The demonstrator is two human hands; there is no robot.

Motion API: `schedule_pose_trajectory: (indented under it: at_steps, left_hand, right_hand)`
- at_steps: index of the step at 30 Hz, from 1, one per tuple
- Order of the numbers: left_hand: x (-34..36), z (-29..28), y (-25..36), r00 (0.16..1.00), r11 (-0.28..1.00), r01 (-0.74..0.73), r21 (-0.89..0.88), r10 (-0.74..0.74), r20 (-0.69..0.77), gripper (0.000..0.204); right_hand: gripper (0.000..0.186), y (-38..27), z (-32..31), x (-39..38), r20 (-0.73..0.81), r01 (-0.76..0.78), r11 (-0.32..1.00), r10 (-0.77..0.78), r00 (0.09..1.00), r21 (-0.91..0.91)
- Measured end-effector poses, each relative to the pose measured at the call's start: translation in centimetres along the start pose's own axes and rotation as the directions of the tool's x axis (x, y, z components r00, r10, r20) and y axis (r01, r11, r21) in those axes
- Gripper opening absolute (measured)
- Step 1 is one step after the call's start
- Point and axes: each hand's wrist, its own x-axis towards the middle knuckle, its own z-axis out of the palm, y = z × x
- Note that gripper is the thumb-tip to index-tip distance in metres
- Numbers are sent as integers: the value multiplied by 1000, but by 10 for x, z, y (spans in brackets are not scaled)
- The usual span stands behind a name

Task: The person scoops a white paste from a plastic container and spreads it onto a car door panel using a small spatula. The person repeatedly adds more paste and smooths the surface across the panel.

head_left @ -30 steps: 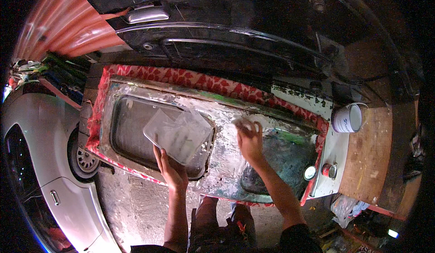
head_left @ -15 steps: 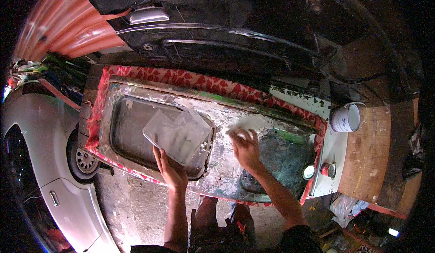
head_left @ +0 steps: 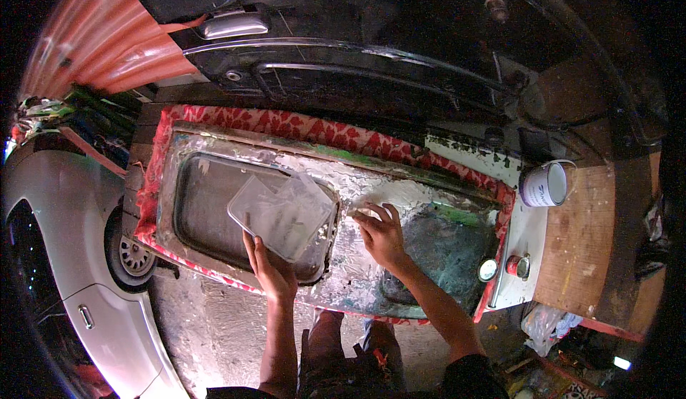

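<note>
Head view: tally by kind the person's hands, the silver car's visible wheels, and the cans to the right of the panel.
Hands (left hand, right hand): 2
Car wheel: 1
Large handled can: 1
Small red can: 1
Total: 5

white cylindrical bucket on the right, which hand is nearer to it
Right. The right hand is left of the bucket, over the paint-smeared panel; the left hand is farther left, holding a clear rectangular plastic container.

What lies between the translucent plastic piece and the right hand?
In the head view, a strip of white-smeared panel and the dark recess rim.
</note>
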Motion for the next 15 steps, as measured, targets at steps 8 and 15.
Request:
schedule_pose_trajectory:
  at_steps: [8, 15]
  left_hand:
    - [2, 3, 8, 1000, 1000, 7, -26, -7, 20, 59]
    - [7, -3, 9, 1000, 1000, 2, 13, -2, -4, 58]
  right_hand:
    - [31, 19, -15, 31, -198, -93, 977, 54, 979, -192]
    - [30, -5, -9, 3, -24, 37, 999, -38, 999, -29]
